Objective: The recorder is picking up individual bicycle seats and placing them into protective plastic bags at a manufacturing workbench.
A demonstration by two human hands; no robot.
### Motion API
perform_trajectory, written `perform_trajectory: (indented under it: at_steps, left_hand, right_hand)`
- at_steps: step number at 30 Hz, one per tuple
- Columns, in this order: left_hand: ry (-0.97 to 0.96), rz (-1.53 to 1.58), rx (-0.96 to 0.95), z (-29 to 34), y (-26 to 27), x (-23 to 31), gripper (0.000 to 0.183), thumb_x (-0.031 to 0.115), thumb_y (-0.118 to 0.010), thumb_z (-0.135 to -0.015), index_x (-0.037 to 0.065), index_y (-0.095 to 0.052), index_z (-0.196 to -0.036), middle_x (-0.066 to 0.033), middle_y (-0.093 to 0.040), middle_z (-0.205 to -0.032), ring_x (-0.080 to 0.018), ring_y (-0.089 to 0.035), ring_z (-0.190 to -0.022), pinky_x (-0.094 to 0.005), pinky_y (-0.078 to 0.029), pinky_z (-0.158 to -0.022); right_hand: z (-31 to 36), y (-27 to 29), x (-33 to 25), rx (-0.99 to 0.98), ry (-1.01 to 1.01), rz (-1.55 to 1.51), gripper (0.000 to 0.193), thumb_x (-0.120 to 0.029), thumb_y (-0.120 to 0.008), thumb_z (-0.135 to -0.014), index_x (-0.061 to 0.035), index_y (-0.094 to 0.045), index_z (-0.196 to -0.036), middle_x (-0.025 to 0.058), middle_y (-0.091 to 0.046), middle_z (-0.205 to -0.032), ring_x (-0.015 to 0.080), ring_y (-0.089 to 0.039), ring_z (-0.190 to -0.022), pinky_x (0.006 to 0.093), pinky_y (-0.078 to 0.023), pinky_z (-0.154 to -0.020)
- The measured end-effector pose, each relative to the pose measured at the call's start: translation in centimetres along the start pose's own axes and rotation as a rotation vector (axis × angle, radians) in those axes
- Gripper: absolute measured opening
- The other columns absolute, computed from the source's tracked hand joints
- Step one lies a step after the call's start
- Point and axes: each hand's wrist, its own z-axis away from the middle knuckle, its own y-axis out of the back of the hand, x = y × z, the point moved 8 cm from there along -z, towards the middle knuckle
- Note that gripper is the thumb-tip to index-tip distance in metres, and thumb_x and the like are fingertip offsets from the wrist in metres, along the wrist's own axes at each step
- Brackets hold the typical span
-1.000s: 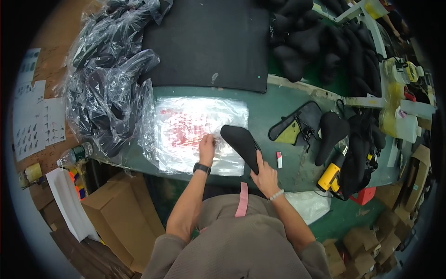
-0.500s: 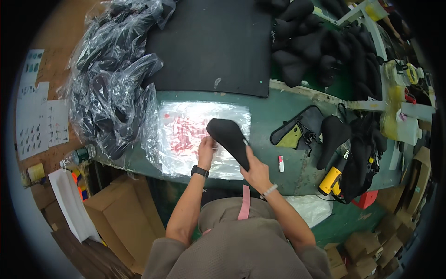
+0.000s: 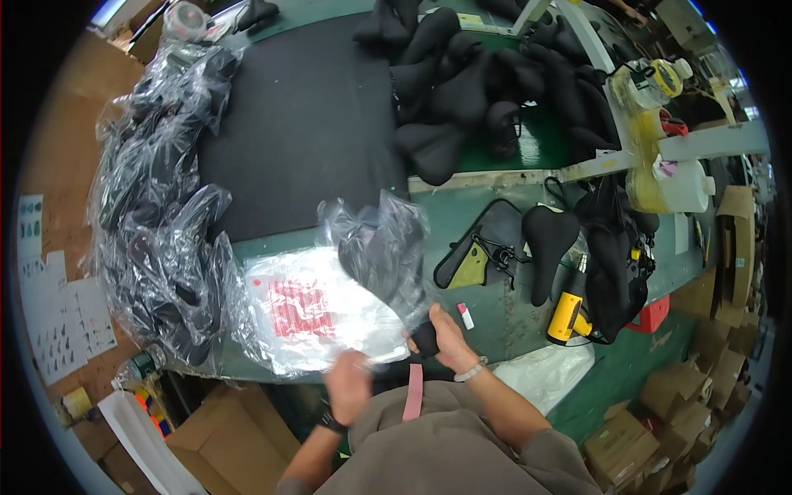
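Observation:
A black bicycle saddle (image 3: 425, 339) sits mostly inside a clear plastic bag (image 3: 398, 233), its wide end pointing away from me and its narrow nose sticking out of the bag toward me. My right hand (image 3: 450, 338) is closed around that nose. Low and near me, my left hand (image 3: 348, 386) is smeared by motion just off the front edge of a stack of clear bags (image 3: 301, 309) with red print. Whether its fingers hold anything is not visible.
Bagged saddles (image 3: 165, 214) are heaped at left, beside a black mat (image 3: 301, 124). Bare saddles (image 3: 462, 91) pile up at the back. Rightward lie a lighter (image 3: 465, 317), a triangular pouch (image 3: 478, 256), another saddle (image 3: 549, 243) and a yellow heat gun (image 3: 566, 315). Cardboard boxes (image 3: 239, 429) flank me.
The saddle, bare before, is now mostly inside the clear bag, still in my right hand. My left hand has come back toward my body. The whole view has shifted.

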Motion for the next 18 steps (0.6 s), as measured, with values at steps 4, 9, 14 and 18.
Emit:
perform_trajectory:
  at_steps: [4,9,14,18]
  left_hand:
    - [0.324,0.397,-0.245,2.6,-4.7,-3.0,0.018,0.010,-0.054,-0.092,0.002,-0.063,-0.106,-0.0121,-0.064,-0.105,-0.0247,-0.061,-0.106,-0.0377,-0.047,-0.095]
    - [0.686,1.162,0.180,-7.2,-1.4,-8.7,0.043,0.031,-0.053,-0.101,0.003,-0.051,-0.133,-0.0063,-0.060,-0.124,-0.0197,-0.052,-0.121,-0.0365,-0.042,-0.104]
    - [0.233,1.187,0.589,-14.8,20.8,-11.1,0.071,0.054,-0.055,-0.096,0.005,-0.041,-0.145,-0.0124,-0.052,-0.138,-0.0234,-0.054,-0.120,-0.0406,-0.044,-0.105]
    - [0.213,0.857,0.636,-13.3,22.1,-14.0,0.050,0.038,-0.057,-0.098,0.003,-0.049,-0.132,-0.0107,-0.059,-0.126,-0.0227,-0.058,-0.116,-0.0382,-0.047,-0.104]
  right_hand:
    - [-1.6,-2.2,-0.2,0.152,0.149,0.367,0.049,-0.032,-0.062,-0.098,0.0031,-0.053,-0.130,0.0066,-0.065,-0.110,0.0120,-0.061,-0.096,0.0277,-0.051,-0.085]
    - [-4.0,-9.1,0.0,-0.353,0.472,1.082,0.064,-0.026,-0.065,-0.096,0.0042,-0.039,-0.146,0.0149,-0.067,-0.119,0.0153,-0.064,-0.102,0.0320,-0.049,-0.093]
    - [-14.9,-1.7,-19.1,0.338,0.697,0.715,0.042,-0.022,-0.071,-0.090,0.0036,-0.058,-0.121,0.0013,-0.060,-0.084,0.0110,-0.057,-0.076,0.0267,-0.049,-0.072]
    - [-22.2,5.5,-26.4,0.805,0.604,0.769,0.103,-0.047,-0.079,-0.073,0.0160,-0.035,-0.141,0.0318,-0.048,-0.139,0.0387,-0.048,-0.131,0.0387,-0.037,-0.108]
